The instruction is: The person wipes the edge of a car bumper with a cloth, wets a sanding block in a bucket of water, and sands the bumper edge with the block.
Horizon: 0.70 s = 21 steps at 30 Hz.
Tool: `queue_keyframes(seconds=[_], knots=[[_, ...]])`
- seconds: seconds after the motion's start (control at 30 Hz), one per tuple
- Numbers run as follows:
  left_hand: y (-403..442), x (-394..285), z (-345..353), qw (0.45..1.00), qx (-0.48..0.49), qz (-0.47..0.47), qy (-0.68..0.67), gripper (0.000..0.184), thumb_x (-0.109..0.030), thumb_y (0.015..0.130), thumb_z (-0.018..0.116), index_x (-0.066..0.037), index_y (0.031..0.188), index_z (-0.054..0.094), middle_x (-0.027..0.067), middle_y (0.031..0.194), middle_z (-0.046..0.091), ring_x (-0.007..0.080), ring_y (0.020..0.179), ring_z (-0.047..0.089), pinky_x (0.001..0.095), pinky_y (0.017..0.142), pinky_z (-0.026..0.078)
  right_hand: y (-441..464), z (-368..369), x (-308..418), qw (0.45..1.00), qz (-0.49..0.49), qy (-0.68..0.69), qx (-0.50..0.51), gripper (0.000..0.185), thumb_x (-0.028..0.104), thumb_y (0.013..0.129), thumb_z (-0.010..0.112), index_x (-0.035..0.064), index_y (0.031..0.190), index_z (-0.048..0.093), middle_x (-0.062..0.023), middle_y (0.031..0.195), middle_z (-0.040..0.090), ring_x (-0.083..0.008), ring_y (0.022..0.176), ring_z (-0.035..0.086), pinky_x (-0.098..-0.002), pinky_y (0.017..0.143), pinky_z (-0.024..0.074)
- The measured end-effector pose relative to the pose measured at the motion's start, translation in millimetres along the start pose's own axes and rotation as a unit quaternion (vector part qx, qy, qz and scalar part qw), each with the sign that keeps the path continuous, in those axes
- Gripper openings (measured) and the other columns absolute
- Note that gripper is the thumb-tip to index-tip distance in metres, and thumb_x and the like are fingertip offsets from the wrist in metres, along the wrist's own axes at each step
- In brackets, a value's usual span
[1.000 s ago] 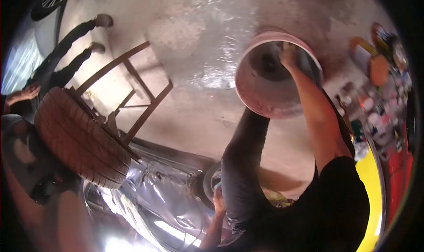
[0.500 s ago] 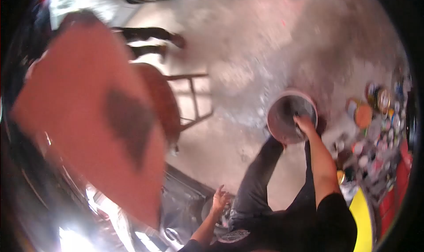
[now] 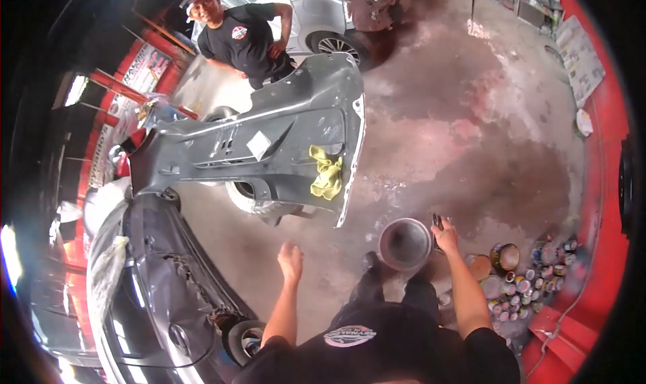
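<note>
My right hand [image 3: 445, 237] is closed on a small dark object [image 3: 437, 220], too small to identify, just beside the right rim of a round bucket [image 3: 406, 244]. The bucket is on the floor in front of my feet. My left hand [image 3: 290, 261] is raised to the left of the bucket, fingers curled, with nothing visible in it. Beyond it, a large dark grey car panel [image 3: 303, 115] lies raised off the floor, with a yellow-green cloth [image 3: 326, 173] and a pale square pad [image 3: 258, 145] on it.
A person [image 3: 245, 41] stands behind the panel. A dark damaged car [image 3: 168, 283] is at the left and a silver car [image 3: 313, 10] at the back. Tires sit under the panel. Many paint cans [image 3: 518, 286] crowd the floor at right, near a red wall [image 3: 602, 162].
The view has lifted, showing the whole panel and the person. My right hand has come out of the bucket with the dark object. My left hand has gone from open to curled.
</note>
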<state>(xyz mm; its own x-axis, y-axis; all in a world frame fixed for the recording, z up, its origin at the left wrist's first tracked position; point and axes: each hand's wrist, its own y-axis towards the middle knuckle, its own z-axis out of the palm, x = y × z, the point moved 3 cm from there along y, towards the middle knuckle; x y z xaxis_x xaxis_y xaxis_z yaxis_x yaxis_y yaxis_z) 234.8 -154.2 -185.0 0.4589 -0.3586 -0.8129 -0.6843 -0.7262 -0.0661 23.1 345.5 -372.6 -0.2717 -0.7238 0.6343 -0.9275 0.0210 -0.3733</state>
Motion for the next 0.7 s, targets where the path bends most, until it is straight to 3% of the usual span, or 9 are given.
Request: queue_keyframes(seconds=[0.07,0.1,0.13,0.2,0.33,0.37,0.5,0.57,0.7], knots=[[11.5,-23.5,-7.1,0.998,-0.037,0.05,-0.014,0.036,-0.012,0.097,0.06,0.007,0.127,0.064,0.012,0.095,0.072,0.0173,0.076,0.069,0.0318,0.069,0.057,2.4,-27.5,11.1,0.998,-0.047,0.02,-0.022,0.067,0.04,0.087,0.078,0.0158,0.146,0.06,-0.0222,0.128,0.069,-0.0386,0.124,0.063,-0.0453,0.106,0.0482],[17.3,-30.3,-6.4,0.996,-0.042,0.075,-0.009,0.036,-0.013,0.098,0.06,0.007,0.129,0.064,0.0119,0.1,0.072,0.0171,0.08,0.07,0.0318,0.069,0.057,2.1,-47.3,25.3,0.98,-0.003,0.185,0.071,0.067,0.034,0.088,0.078,0.0107,0.147,0.059,-0.0232,0.14,0.064,-0.0344,0.132,0.06,-0.0408,0.11,0.0462],[16.4,-61.0,-4.1,0.991,-0.048,0.117,-0.035,0.036,-0.013,0.1,0.06,0.005,0.13,0.063,0.0116,0.103,0.072,0.0166,0.084,0.069,0.0316,0.071,0.057,-14.9,-70.5,49.7,0.973,-0.038,0.226,0.036,0.065,0.033,0.089,0.077,0.0059,0.145,0.06,-0.022,0.134,0.068,-0.0299,0.127,0.063,-0.0383,0.106,0.048],[6.9,-103.0,1.8,0.985,-0.036,0.137,-0.098,0.034,-0.012,0.102,0.06,0.003,0.132,0.063,0.011,0.107,0.072,0.0157,0.087,0.068,0.0309,0.073,0.056,2.2,-62.4,34.2,0.987,-0.085,0.139,0.006,0.062,0.03,0.091,0.075,0.0036,0.144,0.06,-0.02,0.134,0.069,-0.0261,0.12,0.067,-0.037,0.103,0.049],[11.1,-158.1,22.8,0.975,0.024,0.183,-0.122,0.033,-0.009,0.104,0.06,0.002,0.135,0.062,0.0095,0.111,0.071,0.0145,0.095,0.066,0.0296,0.083,0.054,-21.5,-92.0,105.9,0.979,-0.085,0.186,-0.015,0.063,0.032,0.091,0.073,0.0043,0.146,0.058,-0.0247,0.14,0.064,-0.0328,0.128,0.063,-0.038,0.106,0.0481],[7.8,-174.1,28.5,0.973,0.055,0.151,-0.164,0.032,-0.009,0.103,0.06,0.002,0.133,0.063,0.0117,0.119,0.069,0.0178,0.106,0.066,0.0318,0.095,0.053,-28.4,-96.0,122.1,0.973,-0.098,0.209,-0.024,0.062,0.03,0.092,0.072,0.0039,0.147,0.057,-0.0244,0.139,0.064,-0.0324,0.126,0.064,-0.0379,0.105,0.0485],[3.1,-226.0,50.2,0.942,0.116,0.3,-0.094,0.038,-0.015,0.1,0.066,0.003,0.133,0.063,0.0197,0.125,0.067,0.0323,0.117,0.064,0.0406,0.104,0.049,-52.0,-120.7,210.9,0.956,-0.186,0.22,-0.054,0.059,0.026,0.095,0.071,0.0043,0.148,0.056,-0.0242,0.134,0.066,-0.0335,0.12,0.066,-0.0384,0.103,0.0497],[-5.4,-255.2,53.1,0.933,0.161,0.317,-0.058,0.053,-0.018,0.096,0.07,0.002,0.143,0.055,0.0242,0.133,0.062,0.0386,0.123,0.061,0.0436,0.107,0.047,-61.8,-127.0,249.0,0.945,-0.249,0.163,-0.138,0.057,0.025,0.096,0.071,0.0066,0.148,0.056,-0.0233,0.13,0.065,-0.0353,0.114,0.067,-0.0387,0.099,0.0513],[9.3,-261.1,76.4,0.919,0.197,0.342,-0.017,0.077,-0.022,0.092,0.075,0.003,0.155,0.038,0.0292,0.144,0.053,0.0431,0.131,0.055,0.0474,0.111,0.044,-71.7,-131.5,309.0,0.943,-0.25,0.148,-0.162,0.06,0.028,0.095,0.073,0.0074,0.149,0.056,-0.0235,0.132,0.061,-0.038,0.119,0.062,-0.0417,0.103,0.0494]])
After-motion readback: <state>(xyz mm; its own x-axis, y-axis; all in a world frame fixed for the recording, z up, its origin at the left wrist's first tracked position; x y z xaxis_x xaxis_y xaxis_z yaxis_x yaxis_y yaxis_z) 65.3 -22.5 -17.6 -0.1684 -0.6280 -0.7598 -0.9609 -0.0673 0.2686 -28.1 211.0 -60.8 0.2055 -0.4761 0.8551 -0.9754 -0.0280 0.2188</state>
